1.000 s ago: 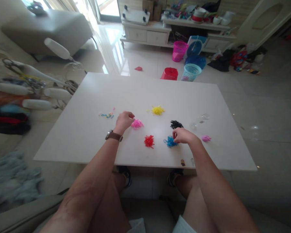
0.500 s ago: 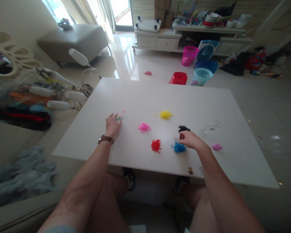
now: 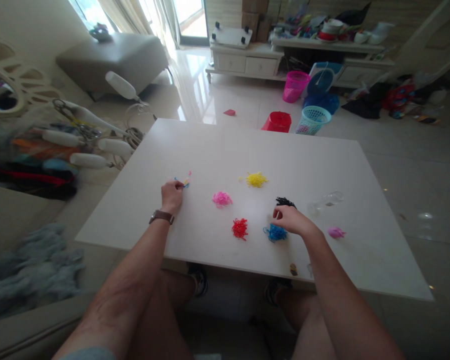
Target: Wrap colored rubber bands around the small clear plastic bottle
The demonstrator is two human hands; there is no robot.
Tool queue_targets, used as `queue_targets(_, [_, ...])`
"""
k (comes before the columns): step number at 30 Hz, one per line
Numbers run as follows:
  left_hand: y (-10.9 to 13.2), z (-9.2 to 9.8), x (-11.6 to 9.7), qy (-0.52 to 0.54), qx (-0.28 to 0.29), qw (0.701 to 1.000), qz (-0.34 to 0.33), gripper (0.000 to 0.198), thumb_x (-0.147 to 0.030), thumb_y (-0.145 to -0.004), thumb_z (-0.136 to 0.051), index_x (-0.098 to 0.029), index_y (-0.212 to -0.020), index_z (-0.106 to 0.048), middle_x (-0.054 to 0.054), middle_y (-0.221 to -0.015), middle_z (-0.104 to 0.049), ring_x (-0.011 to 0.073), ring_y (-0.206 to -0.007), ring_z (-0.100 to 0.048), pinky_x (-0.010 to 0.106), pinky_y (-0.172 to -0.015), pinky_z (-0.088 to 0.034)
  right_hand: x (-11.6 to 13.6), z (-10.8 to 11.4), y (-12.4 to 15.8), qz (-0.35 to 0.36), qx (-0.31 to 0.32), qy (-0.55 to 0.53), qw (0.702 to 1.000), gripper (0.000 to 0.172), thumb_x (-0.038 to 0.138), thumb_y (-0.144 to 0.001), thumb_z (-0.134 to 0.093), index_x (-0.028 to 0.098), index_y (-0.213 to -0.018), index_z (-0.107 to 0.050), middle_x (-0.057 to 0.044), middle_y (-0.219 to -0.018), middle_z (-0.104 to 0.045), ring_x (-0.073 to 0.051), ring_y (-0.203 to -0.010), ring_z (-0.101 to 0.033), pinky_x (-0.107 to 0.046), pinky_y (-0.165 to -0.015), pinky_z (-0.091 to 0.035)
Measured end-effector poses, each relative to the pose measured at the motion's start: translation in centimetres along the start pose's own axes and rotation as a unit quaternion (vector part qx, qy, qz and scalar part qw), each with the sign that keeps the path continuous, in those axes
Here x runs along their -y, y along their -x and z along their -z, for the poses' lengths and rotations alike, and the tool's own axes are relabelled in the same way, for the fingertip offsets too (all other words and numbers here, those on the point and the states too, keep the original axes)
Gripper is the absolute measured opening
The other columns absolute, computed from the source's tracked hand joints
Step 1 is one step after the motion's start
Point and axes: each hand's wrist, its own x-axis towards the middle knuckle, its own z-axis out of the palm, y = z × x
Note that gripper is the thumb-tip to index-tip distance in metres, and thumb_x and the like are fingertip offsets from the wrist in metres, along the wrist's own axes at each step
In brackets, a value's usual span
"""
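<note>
At lower centre of the white rectangular table (image 3: pixel 360 260), the right hand (image 3: pixel 290 220) lay curled between the blue rubber-band pile (image 3: pixel 275 232) and the black rubber-band pile (image 3: pixel 285 202); whether it pinched anything could not be told. Further up on the left, the left hand (image 3: pixel 171 195) pinched the edge of the small scatter of mixed-colour rubber bands (image 3: pixel 183 181).

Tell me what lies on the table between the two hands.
In the head view, a pink pile and a red pile lie between the left hand and the right hand.
</note>
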Motion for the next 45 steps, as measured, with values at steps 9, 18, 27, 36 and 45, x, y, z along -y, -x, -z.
queue_targets(9, [0.1,0.9,-5.0,0.512,0.079,0.832,0.201,0.017,-0.006,-0.072,-0.077,-0.014,-0.083,-0.067,0.003,-0.077,-0.068,0.0104,-0.073,-0.064,0.026,-0.081,-0.054,0.6,-0.3,0.3,0.024,-0.042,-0.008,0.999,0.01,0.02,-0.082,-0.069,0.017,-0.092,-0.071,-0.005,-0.086,-0.074,-0.015,-0.076,-0.065,-0.024,-0.066,-0.043])
queue_targets(18, [5.8,-2.6,-14.7,0.567,0.363,0.713,0.197,0.02,-0.003,-0.078,-0.078,-0.013,-0.094,-0.069,0.003,-0.079,-0.07,0.0084,-0.077,-0.067,0.024,-0.09,-0.054,4.5,0.1,0.6,0.155,-0.202,-0.196,0.947,0.012,0.024,-0.088,-0.067,0.019,-0.097,-0.073,-0.003,-0.085,-0.074,-0.015,-0.078,-0.067,-0.027,-0.077,-0.052])
queue_targets(27, [9.7,-4.6,-19.1,0.593,0.405,0.675,0.169,0.024,-0.01,-0.076,-0.085,-0.012,-0.09,-0.066,0.007,-0.085,-0.075,0.0133,-0.086,-0.073,0.036,-0.104,-0.053,6.7,-0.7,0.2,0.194,-0.269,-0.339,0.88,0.022,0.029,-0.084,-0.072,0.021,-0.104,-0.077,-0.005,-0.099,-0.076,-0.017,-0.083,-0.073,-0.03,-0.081,-0.059])
queue_targets(36, [10.0,-4.2,-19.6,0.582,0.396,0.675,0.22,0.017,-0.001,-0.083,-0.075,-0.011,-0.09,-0.064,0.008,-0.086,-0.075,0.0127,-0.084,-0.074,0.034,-0.106,-0.055,5.7,-0.9,-0.1,0.151,-0.282,-0.345,0.883,0.013,0.029,-0.081,-0.073,0.019,-0.088,-0.077,-0.004,-0.084,-0.079,-0.02,-0.08,-0.074,-0.03,-0.079,-0.059])
queue_targets(45, [8.0,-3.2,-17.9,0.469,0.341,0.808,0.106,0.016,-0.016,-0.079,-0.08,-0.014,-0.087,-0.066,0.011,-0.085,-0.077,0.0194,-0.083,-0.075,0.035,-0.087,-0.058,4.1,0.7,0.3,0.084,-0.288,-0.238,0.924,0.012,0.018,-0.077,-0.067,0.019,-0.087,-0.075,-0.003,-0.079,-0.076,-0.016,-0.075,-0.07,-0.025,-0.075,-0.054])
